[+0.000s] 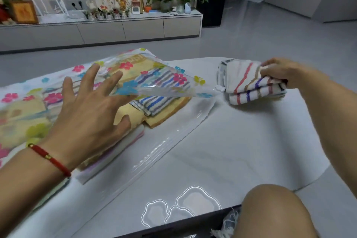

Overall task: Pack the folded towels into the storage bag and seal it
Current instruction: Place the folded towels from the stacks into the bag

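A clear storage bag printed with coloured flowers lies at the left of a white table, its mouth facing right and its upper flap lifted. Inside it lie a yellow towel and a blue-striped towel. My left hand, fingers spread, hovers over the bag with its fingertips at the lifted flap. My right hand grips a folded white towel with red, blue and brown stripes on the table just right of the bag's mouth. The bag's zip strip lies flat on the table.
A folded white and pink item lies at the bag's near edge. My knee rises at the lower right beside the table's front edge. Behind the table is open grey floor and a long low cabinet with plants and ornaments.
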The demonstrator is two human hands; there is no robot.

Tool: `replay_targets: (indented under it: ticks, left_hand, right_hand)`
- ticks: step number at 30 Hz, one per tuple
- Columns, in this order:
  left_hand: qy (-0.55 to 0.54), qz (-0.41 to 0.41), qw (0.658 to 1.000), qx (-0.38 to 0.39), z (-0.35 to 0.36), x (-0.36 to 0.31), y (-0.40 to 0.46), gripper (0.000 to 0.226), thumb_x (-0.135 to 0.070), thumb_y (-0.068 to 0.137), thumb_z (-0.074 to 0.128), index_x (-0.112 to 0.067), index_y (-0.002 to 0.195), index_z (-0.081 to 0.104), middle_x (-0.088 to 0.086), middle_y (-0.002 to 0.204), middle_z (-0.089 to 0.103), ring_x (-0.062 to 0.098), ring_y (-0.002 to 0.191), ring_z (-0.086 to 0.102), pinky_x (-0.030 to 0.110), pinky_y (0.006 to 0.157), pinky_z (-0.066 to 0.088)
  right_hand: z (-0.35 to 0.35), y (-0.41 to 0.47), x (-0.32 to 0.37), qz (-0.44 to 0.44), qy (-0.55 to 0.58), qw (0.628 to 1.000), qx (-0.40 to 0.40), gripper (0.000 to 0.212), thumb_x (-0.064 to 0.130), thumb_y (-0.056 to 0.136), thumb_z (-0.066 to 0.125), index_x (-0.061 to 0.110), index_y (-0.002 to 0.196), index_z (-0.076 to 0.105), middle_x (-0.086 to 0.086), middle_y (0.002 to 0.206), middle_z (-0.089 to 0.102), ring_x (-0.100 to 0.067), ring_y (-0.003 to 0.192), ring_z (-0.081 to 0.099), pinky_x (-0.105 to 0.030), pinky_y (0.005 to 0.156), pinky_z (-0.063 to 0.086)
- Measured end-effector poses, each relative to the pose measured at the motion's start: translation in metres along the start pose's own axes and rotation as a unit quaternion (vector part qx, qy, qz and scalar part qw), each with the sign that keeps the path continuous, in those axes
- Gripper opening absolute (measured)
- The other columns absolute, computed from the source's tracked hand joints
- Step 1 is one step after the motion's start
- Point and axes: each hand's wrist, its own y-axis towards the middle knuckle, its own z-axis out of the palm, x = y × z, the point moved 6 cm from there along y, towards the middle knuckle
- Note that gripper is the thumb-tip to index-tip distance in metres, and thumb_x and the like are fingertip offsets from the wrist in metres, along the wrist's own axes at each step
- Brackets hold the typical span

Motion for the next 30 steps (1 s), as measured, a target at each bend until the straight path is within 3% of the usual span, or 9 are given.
replay_targets:
  ticks: [3, 5, 7, 9, 13, 18, 22, 25, 30]
  left_hand:
    - [0.021, -0.044, 0.999, 0.01, -0.005, 0.02, -0.024, 0.053, -0.057, 0.08, 0.057, -0.046, 0.132, 0.055, 0.002, 0.159, 0.033, 0.04, 0.148, 0.009, 0.076, 0.105, 0.02]
    - [0.024, -0.071, 0.997, 0.02, -0.007, 0.037, -0.047, 0.054, -0.059, 0.078, 0.058, -0.049, 0.131, 0.055, 0.002, 0.158, 0.033, 0.04, 0.147, 0.008, 0.076, 0.105, 0.019]
    - [0.011, -0.091, 0.995, 0.042, -0.005, 0.055, -0.072, 0.054, -0.062, 0.078, 0.057, -0.054, 0.132, 0.051, 0.002, 0.159, 0.03, 0.041, 0.147, 0.007, 0.077, 0.106, 0.016]
    - [-0.02, -0.111, 0.991, 0.072, 0.0, 0.067, -0.096, 0.053, -0.065, 0.079, 0.053, -0.057, 0.131, 0.048, 0.0, 0.162, 0.024, 0.04, 0.149, 0.005, 0.077, 0.107, 0.014]
    - [-0.031, -0.121, 0.984, 0.13, 0.016, 0.071, -0.141, 0.049, -0.065, 0.08, 0.049, -0.054, 0.128, 0.05, -0.004, 0.163, 0.019, 0.039, 0.15, 0.002, 0.076, 0.108, 0.011]
    - [-0.044, -0.117, 0.986, 0.108, 0.015, 0.083, -0.176, 0.069, -0.062, 0.083, 0.045, -0.044, 0.147, 0.026, -0.015, 0.164, 0.005, 0.038, 0.15, -0.003, 0.078, 0.107, 0.007]
    - [-0.029, -0.103, 0.993, 0.058, -0.006, 0.087, -0.183, 0.075, -0.062, 0.084, 0.048, -0.039, 0.15, 0.021, -0.018, 0.164, -0.005, 0.038, 0.151, -0.005, 0.077, 0.109, 0.008]
    - [-0.024, -0.117, 0.99, 0.072, -0.011, 0.094, -0.194, 0.082, -0.058, 0.083, 0.051, -0.039, 0.152, 0.011, -0.018, 0.164, -0.009, 0.038, 0.151, -0.006, 0.076, 0.109, 0.01]
    - [-0.029, -0.122, 0.99, 0.06, -0.033, 0.119, -0.203, 0.087, -0.045, 0.078, 0.056, -0.043, 0.151, 0.01, -0.019, 0.164, 0.001, 0.033, 0.151, -0.006, 0.077, 0.109, 0.011]
  right_hand:
    - [0.0, -0.057, 0.001, 0.036, 0.161, 0.979, 0.121, 0.023, 0.018, 0.098, 0.057, 0.017, 0.118, 0.069, -0.009, 0.097, 0.08, -0.02, 0.073, 0.078, -0.035, 0.059, 0.065]
    - [0.003, -0.102, 0.004, 0.032, 0.248, 0.953, 0.171, 0.021, 0.02, 0.097, 0.057, 0.017, 0.114, 0.069, -0.013, 0.086, 0.072, -0.016, 0.049, 0.065, -0.023, 0.045, 0.054]
    - [0.01, -0.148, 0.009, 0.017, 0.311, 0.927, 0.209, 0.023, 0.017, 0.098, 0.052, 0.019, 0.116, 0.065, -0.014, 0.081, 0.057, -0.014, 0.043, 0.051, -0.02, 0.038, 0.046]
    - [0.023, -0.198, 0.014, 0.004, 0.33, 0.912, 0.242, 0.024, 0.011, 0.099, 0.05, 0.02, 0.114, 0.066, -0.016, 0.082, 0.062, -0.016, 0.049, 0.058, -0.022, 0.038, 0.048]
    - [0.069, -0.281, 0.029, -0.003, 0.295, 0.905, 0.306, 0.037, 0.0, 0.089, 0.059, 0.022, 0.114, 0.074, -0.018, 0.109, 0.075, -0.031, 0.086, 0.068, -0.032, 0.05, 0.061]
    - [0.18, -0.353, 0.071, 0.0, 0.3, 0.858, 0.417, 0.046, -0.01, 0.092, 0.05, 0.012, 0.125, 0.072, -0.027, 0.116, 0.074, -0.026, 0.069, 0.073, -0.029, 0.042, 0.055]
    - [0.246, -0.379, 0.128, -0.006, 0.339, 0.845, 0.414, 0.044, -0.011, 0.095, 0.047, 0.004, 0.134, 0.061, -0.028, 0.123, 0.068, -0.025, 0.075, 0.074, -0.03, 0.049, 0.057]
    - [0.254, -0.384, 0.17, -0.048, 0.404, 0.823, 0.397, 0.041, -0.013, 0.093, 0.046, -0.007, 0.132, 0.058, -0.034, 0.127, 0.065, -0.029, 0.083, 0.073, -0.031, 0.05, 0.059]
    - [0.263, -0.389, 0.19, -0.07, 0.472, 0.799, 0.366, 0.043, -0.015, 0.091, 0.048, -0.001, 0.129, 0.064, -0.026, 0.119, 0.071, -0.033, 0.096, 0.073, -0.037, 0.061, 0.064]
